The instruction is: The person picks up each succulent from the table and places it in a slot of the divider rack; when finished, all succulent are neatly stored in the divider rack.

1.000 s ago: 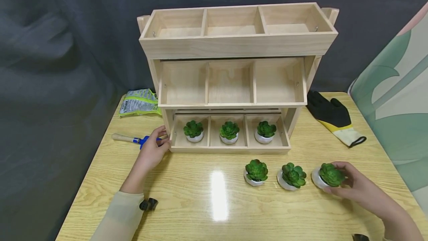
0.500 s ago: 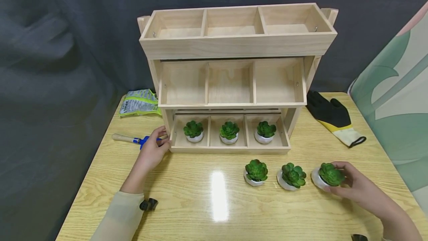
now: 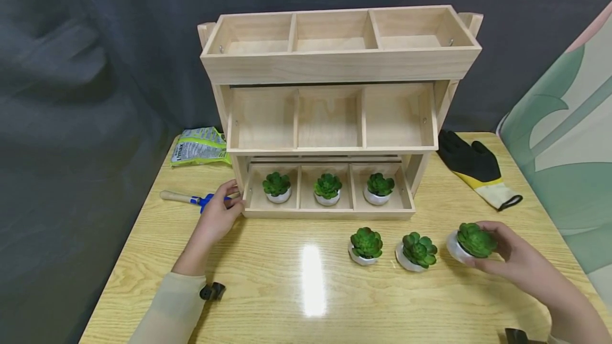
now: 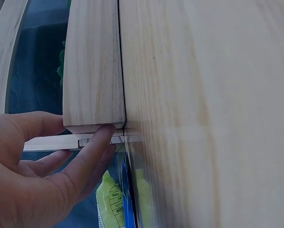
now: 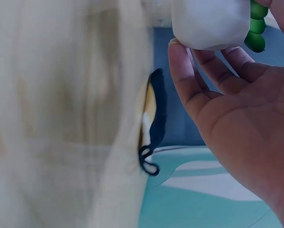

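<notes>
In the head view my right hand (image 3: 513, 259) grips a potted succulent (image 3: 475, 240) by its white pot, just above the table at the right. The right wrist view shows fingertips under and beside that white pot (image 5: 210, 23). My left hand (image 3: 219, 216) touches the lower left corner of the wooden three-tier planter shelf (image 3: 340, 68). Its thumb and fairly straight fingers rest against a board's end (image 4: 94, 121) in the left wrist view. Two more potted succulents, a middle one (image 3: 416, 251) and a left one (image 3: 365, 246), stand on the table before the shelf.
Three potted succulents, one (image 3: 277, 185) at the left, fill the bottom tier's compartments. The upper two tiers hold nothing. A blue trowel (image 3: 179, 196) and green bag (image 3: 200, 146) lie left of the shelf; a black-and-yellow glove (image 3: 478, 166) lies right.
My right hand has raised the potted succulent slightly off the table. The left hand stays at the shelf's corner, and the other pots have not moved.
</notes>
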The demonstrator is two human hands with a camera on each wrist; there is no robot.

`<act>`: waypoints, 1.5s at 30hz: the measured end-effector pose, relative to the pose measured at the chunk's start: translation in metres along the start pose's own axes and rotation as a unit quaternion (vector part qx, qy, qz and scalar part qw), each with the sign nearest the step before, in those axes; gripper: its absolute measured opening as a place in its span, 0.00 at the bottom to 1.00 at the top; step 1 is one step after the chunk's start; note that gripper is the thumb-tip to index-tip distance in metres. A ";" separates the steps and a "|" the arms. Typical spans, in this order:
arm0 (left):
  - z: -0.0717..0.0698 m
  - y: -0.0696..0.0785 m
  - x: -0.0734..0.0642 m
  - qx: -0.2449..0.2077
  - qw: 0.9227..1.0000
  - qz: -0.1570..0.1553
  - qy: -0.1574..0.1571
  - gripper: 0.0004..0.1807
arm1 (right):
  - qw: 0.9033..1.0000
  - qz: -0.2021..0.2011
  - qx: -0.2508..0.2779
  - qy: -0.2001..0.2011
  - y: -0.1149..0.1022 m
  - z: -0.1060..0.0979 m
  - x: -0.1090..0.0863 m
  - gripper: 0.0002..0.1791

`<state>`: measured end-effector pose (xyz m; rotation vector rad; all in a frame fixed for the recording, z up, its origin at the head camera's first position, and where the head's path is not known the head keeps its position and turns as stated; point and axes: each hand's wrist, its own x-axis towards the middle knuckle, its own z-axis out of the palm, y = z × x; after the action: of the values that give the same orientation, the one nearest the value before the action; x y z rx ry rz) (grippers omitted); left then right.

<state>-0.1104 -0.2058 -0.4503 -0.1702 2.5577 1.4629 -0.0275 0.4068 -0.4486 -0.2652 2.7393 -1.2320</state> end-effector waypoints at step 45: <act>0.000 0.000 -0.001 0.005 1.000 0.001 0.003 0.36 | 0.975 -0.212 0.039 -0.057 -0.198 0.031 0.096 0.35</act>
<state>-0.1095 -0.2061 -0.4499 -0.1720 2.5707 1.4521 -0.0942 0.2350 -0.3251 -0.9213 2.6063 -1.3600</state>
